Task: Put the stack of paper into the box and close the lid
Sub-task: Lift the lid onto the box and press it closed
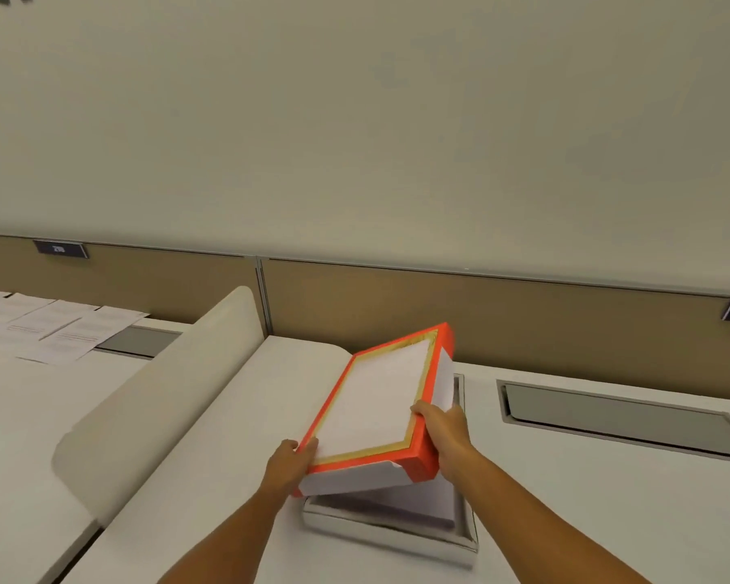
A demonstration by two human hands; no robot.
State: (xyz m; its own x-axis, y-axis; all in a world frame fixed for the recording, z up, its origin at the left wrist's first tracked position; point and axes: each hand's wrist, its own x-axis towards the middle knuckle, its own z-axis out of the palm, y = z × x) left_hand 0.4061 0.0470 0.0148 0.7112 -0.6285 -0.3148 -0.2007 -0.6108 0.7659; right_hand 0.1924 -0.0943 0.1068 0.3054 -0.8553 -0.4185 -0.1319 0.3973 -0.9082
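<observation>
I hold an orange-edged lid [376,408] with a white face and gold border, tilted over the box with its far end raised. My left hand [289,463] grips its near left corner. My right hand [445,432] grips its right edge. Under it a shallow white box [397,539] rests on the desk. The white stack of paper [437,499] lies inside the box, mostly hidden by the lid.
A curved cream divider [165,394] stands to the left of the box. Loose printed sheets [47,330] lie on the neighbouring desk at far left. A recessed grey cable tray [616,415] sits to the right. A tan partition [523,322] runs along the desk's back.
</observation>
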